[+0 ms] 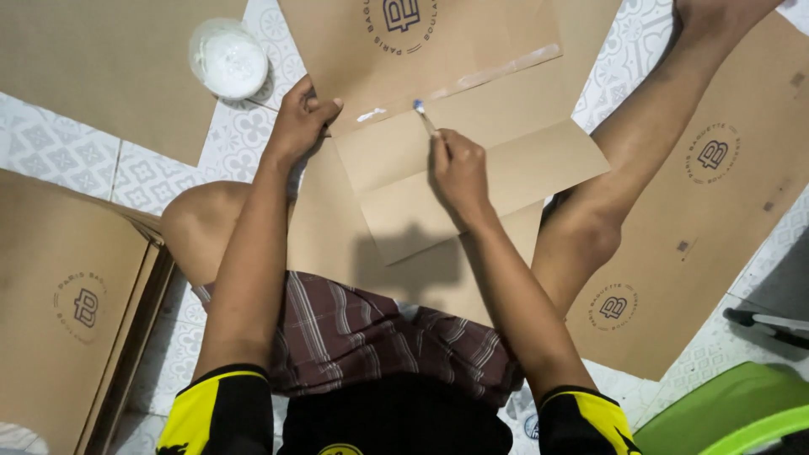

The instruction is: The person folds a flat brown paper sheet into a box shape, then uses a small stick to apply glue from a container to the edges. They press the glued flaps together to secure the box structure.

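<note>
While pinned at its edge, brown sheet (472,160) (brush (424,117) touching).

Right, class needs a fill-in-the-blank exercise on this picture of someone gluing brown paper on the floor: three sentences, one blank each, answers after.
1. The right hand holds a small brush with its tip on the ____ paper sheet.
2. The left hand pins the sheet's ____ edge.
3. The round tub of white glue stands on the tiled ____.

Missing words: brown; left; floor
</note>
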